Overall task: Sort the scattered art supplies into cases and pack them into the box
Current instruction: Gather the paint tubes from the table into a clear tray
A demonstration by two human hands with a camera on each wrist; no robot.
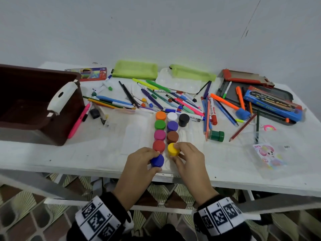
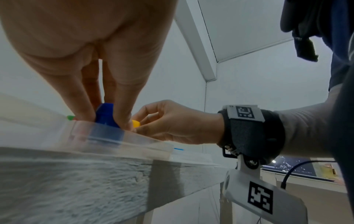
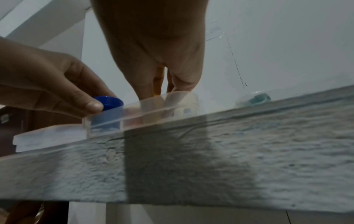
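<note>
At the near edge of the white counter (image 1: 104,153), the left hand (image 1: 139,164) pinches a blue paint pot (image 1: 157,160) between thumb and fingers, and the right hand (image 1: 189,159) pinches a yellow paint pot (image 1: 173,149) just beside it. Both pots sit at the near end of 2 rows of paint pots in a clear plastic case (image 3: 153,104); a black pot (image 1: 183,119) stands at the far right. Scattered pens and pencils (image 1: 156,98) lie beyond, and the brown box (image 1: 34,108) stands far left.
</note>
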